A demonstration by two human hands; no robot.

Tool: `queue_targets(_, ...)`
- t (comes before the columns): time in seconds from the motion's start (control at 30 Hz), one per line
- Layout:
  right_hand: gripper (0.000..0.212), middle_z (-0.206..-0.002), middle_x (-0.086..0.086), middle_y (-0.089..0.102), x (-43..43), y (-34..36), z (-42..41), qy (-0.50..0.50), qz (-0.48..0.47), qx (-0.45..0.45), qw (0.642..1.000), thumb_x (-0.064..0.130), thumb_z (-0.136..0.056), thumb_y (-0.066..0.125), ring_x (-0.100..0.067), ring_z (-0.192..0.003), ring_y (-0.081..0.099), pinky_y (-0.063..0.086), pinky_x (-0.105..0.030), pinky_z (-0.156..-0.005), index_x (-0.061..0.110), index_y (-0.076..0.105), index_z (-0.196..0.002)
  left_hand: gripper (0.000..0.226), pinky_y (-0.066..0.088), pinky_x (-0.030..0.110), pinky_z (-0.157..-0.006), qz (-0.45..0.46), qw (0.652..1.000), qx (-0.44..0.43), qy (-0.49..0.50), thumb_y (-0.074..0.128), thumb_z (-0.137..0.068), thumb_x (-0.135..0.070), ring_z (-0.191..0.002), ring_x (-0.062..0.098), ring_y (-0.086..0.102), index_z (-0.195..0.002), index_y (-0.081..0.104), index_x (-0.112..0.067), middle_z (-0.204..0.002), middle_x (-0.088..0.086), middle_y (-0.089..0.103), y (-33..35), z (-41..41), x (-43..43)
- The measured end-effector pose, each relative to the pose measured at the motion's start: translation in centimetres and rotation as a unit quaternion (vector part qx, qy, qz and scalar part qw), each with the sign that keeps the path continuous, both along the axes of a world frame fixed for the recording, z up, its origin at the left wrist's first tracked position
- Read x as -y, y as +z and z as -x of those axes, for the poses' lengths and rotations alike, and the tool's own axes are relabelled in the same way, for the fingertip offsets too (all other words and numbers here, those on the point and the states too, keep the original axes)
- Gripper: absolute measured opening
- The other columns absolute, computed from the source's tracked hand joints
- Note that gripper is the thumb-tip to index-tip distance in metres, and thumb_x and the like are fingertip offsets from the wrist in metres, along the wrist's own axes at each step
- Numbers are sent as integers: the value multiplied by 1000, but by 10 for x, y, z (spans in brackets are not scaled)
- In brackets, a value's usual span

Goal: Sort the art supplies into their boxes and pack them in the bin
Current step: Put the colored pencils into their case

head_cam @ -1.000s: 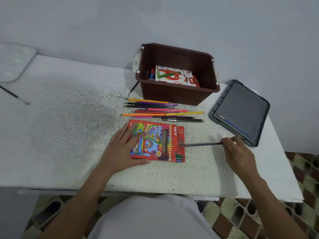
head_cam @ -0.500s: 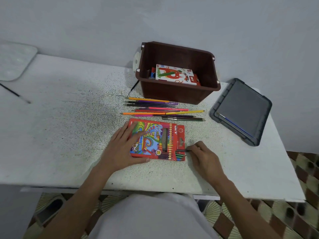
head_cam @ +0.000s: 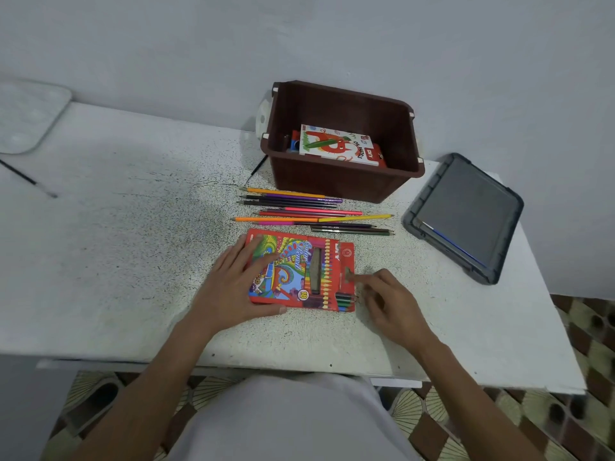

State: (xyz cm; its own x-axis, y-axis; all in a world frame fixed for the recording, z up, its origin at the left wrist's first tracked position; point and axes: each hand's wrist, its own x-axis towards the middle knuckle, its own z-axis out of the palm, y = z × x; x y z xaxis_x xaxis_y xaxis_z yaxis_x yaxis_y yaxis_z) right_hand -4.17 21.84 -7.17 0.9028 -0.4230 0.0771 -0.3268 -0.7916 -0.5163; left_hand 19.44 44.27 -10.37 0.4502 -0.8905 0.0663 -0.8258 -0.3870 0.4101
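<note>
A red coloured-pencil box (head_cam: 319, 271) lies flat on the white speckled table. My left hand (head_cam: 233, 287) rests on its left half with the fingers spread and the thumb along the near edge. My right hand (head_cam: 389, 304) is at the box's right end, motion-blurred, with its fingertips by the opening where pencil ends (head_cam: 344, 299) show; I see nothing held in it. Several loose coloured pencils (head_cam: 309, 212) lie in a row just beyond the box. Behind them stands the brown bin (head_cam: 346, 184) with an oil pastels box (head_cam: 336, 146) inside.
The bin's grey lid (head_cam: 466, 211) lies at the right with a thin blue brush (head_cam: 456, 244) on it. A thin black brush (head_cam: 258, 169) lies left of the bin, another brush (head_cam: 26, 178) lies far left, and a white palette (head_cam: 26, 114) sits at the back left corner.
My right hand brought a dark pencil from the right to the box's right end and slid it in; the pencil is out of the hand now. The left hand stayed on the box.
</note>
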Motion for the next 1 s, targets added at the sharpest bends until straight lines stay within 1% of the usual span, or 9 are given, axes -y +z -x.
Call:
queue_targets(0.07, 37, -98, 1, 53, 8, -1, -5, -48, 20, -1, 999, 5, -93, 57, -10, -68, 55, 45, -27, -54, 17, 61, -127, 102, 7, 41, -123, -4, 1000, -2, 0, 42, -66, -95, -152, 15, -7, -150, 33, -36, -165, -4, 5, 0, 0, 0)
queue_targets(0.17, 41, -105, -8, 55, 25, -1, -14, -143, 77, -14, 987, 7, -94, 54, -22, -71, 58, 44, -29, -53, 12, 54, -135, 103, 5, 40, -122, -6, 1000, -2, -1, 42, -66, -95, -152, 15, -8, -150, 32, -37, -165, -4, 5, 0, 0, -1)
queue_targets(0.27, 48, -105, -10, 51, 39, -1, -24, -200, 115, -47, 972, 12, -98, 49, -20, -66, 51, 37, -24, -52, 15, 43, -146, 103, 7, 41, -123, -4, 1000, -2, 0, 42, -66, -95, -152, 16, -6, -150, 32, -36, -165, -3, 6, 1, 0, 0)
queue_targets(0.43, 44, -99, -13, 50, 46, -3, -31, -203, 156, -72, 964, 14, -98, 48, -21, -59, 46, 33, -23, -50, 17, 47, -143, 103, 4, 39, -122, -8, 1000, -2, -2, 41, -66, -95, -152, 15, -9, -151, 30, -37, -165, -4, 3, 1, 0, 0)
queue_targets(0.57, 32, -109, -15, 51, 45, -4, -30, -221, 141, -81, 962, 16, -98, 48, -23, -61, 52, 43, -27, -49, 15, 49, -130, 103, 4, 39, -122, -3, 1000, 0, 0, 42, -66, -95, -152, 15, -8, -150, 31, -37, -165, -4, 5, 1, 0, 0)
queue_targets(0.7, 34, -108, -15, 51, 45, -2, -28, -212, 145, -67, 964, 17, -100, 48, -25, -64, 54, 42, -26, -52, 15, 52, -134, 103, 6, 40, -122, 4, 1000, 4, -1, 43, -67, -94, -152, 16, -6, -150, 34, -35, -165, -2, 7, 1, 0, 0)
queue_targets(0.87, 22, -109, -16, 50, 43, 5, -27, -222, 150, -77, 960, 16, -100, 51, -31, -69, 57, 55, -38, -59, 9, 60, -119, 102, 8, 43, -122, 5, 1000, -2, -2, 41, -66, -95, -152, 17, -5, -149, 34, -36, -165, -2, 8, 1, 0, 0)
queue_targets(0.93, 21, -110, -17, 51, 44, 6, -24, -224, 153, -81, 959, 12, -99, 52, -33, -70, 58, 53, -38, -59, 8, 60, -118, 103, 7, 42, -122, 3, 1000, -7, -1, 40, -66, -96, -152, 15, -7, -150, 32, -37, -165, -3, 6, 1, 0, 0)
queue_targets(1.0, 20, -107, -16, 52, 46, 6, -16, -230, 153, -70, 958, 8, -98, 53, -35, -69, 57, 46, -35, -58, 7, 61, -116, 102, 7, 42, -122, 6, 1000, -7, -1, 39, -66, -96, -152, 15, -8, -150, 32, -38, -165, -4, 5, 0, -1, 0)
